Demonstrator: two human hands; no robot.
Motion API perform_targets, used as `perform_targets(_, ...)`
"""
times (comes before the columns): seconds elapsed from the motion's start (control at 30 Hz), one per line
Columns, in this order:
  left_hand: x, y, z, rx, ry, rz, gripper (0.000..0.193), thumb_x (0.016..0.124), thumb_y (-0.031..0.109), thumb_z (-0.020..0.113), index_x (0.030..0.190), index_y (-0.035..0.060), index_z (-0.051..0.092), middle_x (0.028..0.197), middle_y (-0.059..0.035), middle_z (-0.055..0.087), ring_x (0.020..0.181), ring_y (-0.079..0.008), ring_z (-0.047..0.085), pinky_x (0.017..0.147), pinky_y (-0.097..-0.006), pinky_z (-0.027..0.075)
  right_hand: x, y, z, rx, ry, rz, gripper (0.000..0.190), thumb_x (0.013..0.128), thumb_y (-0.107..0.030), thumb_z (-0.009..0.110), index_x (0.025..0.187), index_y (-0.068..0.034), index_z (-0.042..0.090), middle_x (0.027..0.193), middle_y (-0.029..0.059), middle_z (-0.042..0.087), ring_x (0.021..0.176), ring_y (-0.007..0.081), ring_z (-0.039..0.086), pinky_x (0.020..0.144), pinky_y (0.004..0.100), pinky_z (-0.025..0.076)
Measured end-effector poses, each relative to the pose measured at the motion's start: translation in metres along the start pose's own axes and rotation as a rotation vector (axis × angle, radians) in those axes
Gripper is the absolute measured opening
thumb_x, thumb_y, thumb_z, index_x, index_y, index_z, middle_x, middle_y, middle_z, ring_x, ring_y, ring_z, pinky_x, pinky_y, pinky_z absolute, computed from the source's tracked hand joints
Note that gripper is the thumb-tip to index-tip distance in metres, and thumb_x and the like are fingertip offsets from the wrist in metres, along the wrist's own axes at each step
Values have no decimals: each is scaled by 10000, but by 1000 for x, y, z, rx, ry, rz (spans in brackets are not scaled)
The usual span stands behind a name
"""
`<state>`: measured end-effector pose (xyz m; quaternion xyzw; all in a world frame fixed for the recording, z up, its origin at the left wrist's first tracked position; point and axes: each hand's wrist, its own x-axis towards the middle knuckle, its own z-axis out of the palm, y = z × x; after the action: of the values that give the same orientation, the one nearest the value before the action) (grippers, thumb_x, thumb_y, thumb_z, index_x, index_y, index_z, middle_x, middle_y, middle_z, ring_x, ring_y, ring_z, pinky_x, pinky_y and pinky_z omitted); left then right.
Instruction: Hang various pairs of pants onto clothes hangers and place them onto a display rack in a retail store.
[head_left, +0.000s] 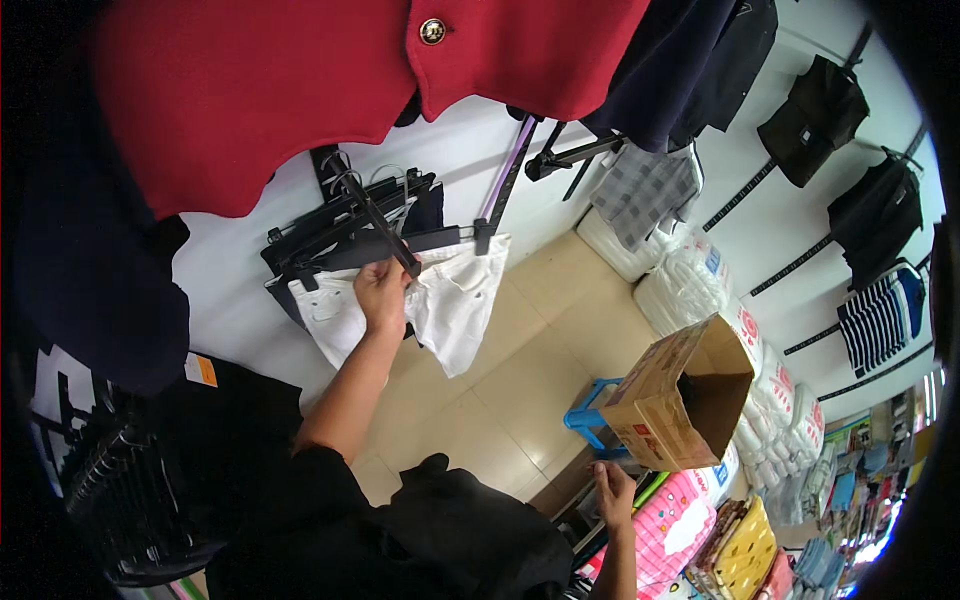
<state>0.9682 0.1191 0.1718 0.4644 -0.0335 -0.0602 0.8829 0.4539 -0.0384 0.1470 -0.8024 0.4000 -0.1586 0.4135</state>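
White denim shorts (457, 300) hang from a black clip hanger (439, 238) at the end of a black wall display arm (375, 217). My left hand (382, 296) is closed around the middle of that hanger, beside the arm's tip, with the thumb against the shorts' waistband. Dark garments on several other black hangers (330, 217) hang behind, partly hidden. Low on the right, my right hand (615, 491) is held with its fingers curled, near an open cardboard box (675, 405). Whether anything small is between those fingers is unclear.
A red garment (300, 90) with a metal button hangs close overhead. The box rests on a blue plastic stool (589, 416). White plastic-wrapped bundles (690, 277) line the right wall, below black tops (817, 120). Folded pink fabric (671, 521) lies by my right arm. Dark clothes hang at left.
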Motion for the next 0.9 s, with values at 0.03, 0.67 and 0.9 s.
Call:
perform_targets(0.03, 3, 0, -4, -30, -24, 26, 176, 997, 175, 759, 1061, 19, 707, 998, -82, 761, 908, -178, 762, 773, -258, 592, -6, 7, 1, 18, 13, 28, 291, 1059, -233, 640, 1026, 40, 737, 810, 99, 682, 770, 148, 622, 732, 310, 505)
perform_targets(0.67, 4, -9, -40, -47, 72, 19, 180, 970, 193, 798, 1105, 93, 734, 1059, 0, 751, 967, -128, 726, 820, -230, 546, -39, 51, 10, 105, -36, 183, 417, 1085, -335, 616, 995, 55, 730, 839, 100, 736, 808, 143, 675, 746, 297, 526)
perform_targets(0.9, 5, -17, -45, -59, 33, 26, 210, 980, 187, 785, 1154, 92, 717, 1094, -5, 752, 975, -133, 730, 840, -235, 543, -38, 55, 12, 107, -33, 221, 426, 1081, -348, 621, 1034, 62, 726, 854, 93, 737, 819, 140, 676, 752, 292, 525)
